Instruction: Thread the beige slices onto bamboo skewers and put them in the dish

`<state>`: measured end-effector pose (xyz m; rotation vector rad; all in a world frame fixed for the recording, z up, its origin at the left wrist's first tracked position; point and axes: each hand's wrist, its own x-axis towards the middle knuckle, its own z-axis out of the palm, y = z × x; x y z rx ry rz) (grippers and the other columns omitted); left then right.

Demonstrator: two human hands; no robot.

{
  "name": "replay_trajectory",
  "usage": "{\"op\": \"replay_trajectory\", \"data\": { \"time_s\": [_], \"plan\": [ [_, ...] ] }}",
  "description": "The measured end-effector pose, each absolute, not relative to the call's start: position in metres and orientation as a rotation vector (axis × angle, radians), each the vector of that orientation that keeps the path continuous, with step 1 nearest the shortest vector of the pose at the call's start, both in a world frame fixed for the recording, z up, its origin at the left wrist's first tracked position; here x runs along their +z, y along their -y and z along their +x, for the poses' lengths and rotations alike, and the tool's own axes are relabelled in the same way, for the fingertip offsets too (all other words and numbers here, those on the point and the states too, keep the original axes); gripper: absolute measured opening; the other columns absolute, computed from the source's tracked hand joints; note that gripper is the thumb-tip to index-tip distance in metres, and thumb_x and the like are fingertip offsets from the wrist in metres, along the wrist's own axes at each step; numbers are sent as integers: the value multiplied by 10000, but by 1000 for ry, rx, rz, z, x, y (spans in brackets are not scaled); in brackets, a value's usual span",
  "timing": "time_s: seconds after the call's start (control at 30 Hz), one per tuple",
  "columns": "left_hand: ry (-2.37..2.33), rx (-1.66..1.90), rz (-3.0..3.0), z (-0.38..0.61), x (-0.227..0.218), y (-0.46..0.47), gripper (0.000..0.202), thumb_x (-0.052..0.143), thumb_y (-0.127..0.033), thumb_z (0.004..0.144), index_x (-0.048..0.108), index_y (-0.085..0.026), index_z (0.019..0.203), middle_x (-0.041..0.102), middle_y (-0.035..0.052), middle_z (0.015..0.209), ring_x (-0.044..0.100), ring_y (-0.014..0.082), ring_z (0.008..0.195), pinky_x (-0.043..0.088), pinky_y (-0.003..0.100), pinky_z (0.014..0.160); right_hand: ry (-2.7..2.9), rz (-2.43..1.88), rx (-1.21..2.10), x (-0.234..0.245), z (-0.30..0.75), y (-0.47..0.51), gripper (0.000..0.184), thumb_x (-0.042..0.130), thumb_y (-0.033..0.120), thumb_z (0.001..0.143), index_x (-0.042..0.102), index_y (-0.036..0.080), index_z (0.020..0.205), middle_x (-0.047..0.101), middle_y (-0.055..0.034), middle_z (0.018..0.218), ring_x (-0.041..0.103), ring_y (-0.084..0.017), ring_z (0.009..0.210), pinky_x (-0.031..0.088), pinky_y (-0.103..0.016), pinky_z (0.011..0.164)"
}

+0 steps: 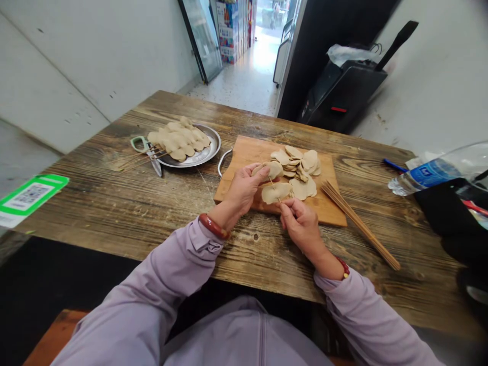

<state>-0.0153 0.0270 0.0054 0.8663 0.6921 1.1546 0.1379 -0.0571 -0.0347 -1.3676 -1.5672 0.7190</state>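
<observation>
At centre frame, the left hand (243, 189) pinches a thin beige oval slice (274, 170); the right hand (301, 223), fingers closed, grips a slender brown wooden stick (279, 202). Threading seems in hand; the next push calls for steady alignment.

The far doorway (275, 16) glares white while the outer edges blur.

Pale oval slices (275, 193), on thin skewer (270, 180)
</observation>
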Motion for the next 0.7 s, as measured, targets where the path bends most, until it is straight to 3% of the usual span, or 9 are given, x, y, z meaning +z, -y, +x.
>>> {"op": "replay_trajectory", "data": {
  "time_s": [0.43,0.7],
  "plan": [
    [-785,1172,836,-4,-1,-21,430,920,-402,652,725,-141,932,754,41,858,681,139,758,559,225,685,1552,-1400,664,-29,137,56,227,568,384,957,613,221,806,528,50,514,478,-124,475,369,-268,518],
    [-687,1062,840,-13,8,-23,452,917,-459,650,739,-132,907,757,71,877,679,156,752,544,239,661,1448,-1324,826,-30,136,55,227,551,390,960,618,211,836,528,61,507,465,-108,432,360,-250,485]
  ]
}}
